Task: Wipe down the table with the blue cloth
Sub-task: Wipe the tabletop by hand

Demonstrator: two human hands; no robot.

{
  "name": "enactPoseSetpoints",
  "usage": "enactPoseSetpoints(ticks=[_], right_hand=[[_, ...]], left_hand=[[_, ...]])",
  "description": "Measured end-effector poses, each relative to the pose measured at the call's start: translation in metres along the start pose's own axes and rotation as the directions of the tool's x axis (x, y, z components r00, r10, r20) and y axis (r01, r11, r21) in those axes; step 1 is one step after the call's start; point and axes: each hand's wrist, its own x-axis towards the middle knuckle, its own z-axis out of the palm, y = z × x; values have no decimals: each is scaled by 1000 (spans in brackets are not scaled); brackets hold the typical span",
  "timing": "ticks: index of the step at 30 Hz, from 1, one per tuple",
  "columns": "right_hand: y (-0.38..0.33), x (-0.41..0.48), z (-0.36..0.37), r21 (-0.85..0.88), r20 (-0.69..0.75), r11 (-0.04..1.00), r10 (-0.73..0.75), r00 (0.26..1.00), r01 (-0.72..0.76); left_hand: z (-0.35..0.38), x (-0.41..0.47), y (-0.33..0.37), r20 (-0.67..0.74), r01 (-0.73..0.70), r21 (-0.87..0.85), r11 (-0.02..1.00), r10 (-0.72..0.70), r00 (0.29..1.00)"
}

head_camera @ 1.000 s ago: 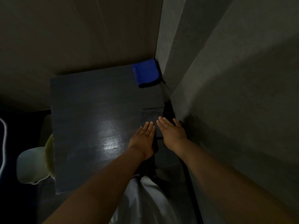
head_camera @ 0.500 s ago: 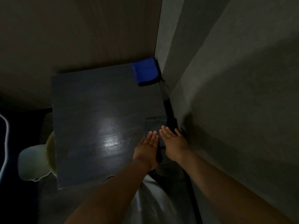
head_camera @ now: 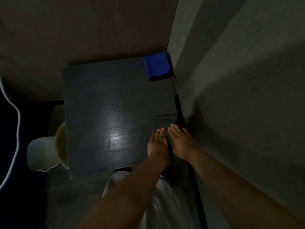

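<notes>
The blue cloth (head_camera: pixel 156 67), edged in black, lies folded on the far right corner of the dark table (head_camera: pixel 107 100), against the wall corner. My left hand (head_camera: pixel 157 143) and my right hand (head_camera: pixel 181 141) rest flat side by side on the near right part of the table, fingers stretched out and pointing away from me. Neither hand holds anything. Both are well short of the cloth. A dim greyish rectangle (head_camera: pixel 164 120) shows on the table just beyond my fingertips; I cannot tell what it is.
Walls close the table in behind and on the right. A black pole or cable (head_camera: pixel 179 111) runs along the table's right edge. A pale rounded object (head_camera: pixel 42 152) and a yellowish round thing (head_camera: pixel 61 144) sit left of the table. White fabric (head_camera: pixel 158 195) lies below my arms.
Both hands have slid back a little toward the table's near edge, still flat and side by side. The view has shifted slightly. The blue cloth has not moved.
</notes>
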Motion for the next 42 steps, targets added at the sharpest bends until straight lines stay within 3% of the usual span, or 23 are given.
enactPoseSetpoints(ticks=[14,32,42], right_hand=[[-59,3,10,23,8,1000,-19,1000,19],[-185,19,14,-112,96,991,-57,994,67],[-246,22,22,-147,71,980,-122,990,131]], left_hand=[[29,-24,-49,8,48,24,999,-48,999],[79,-72,-140,40,133,24,991,-134,990],[111,-98,-187,10,176,-6,984,-176,984]])
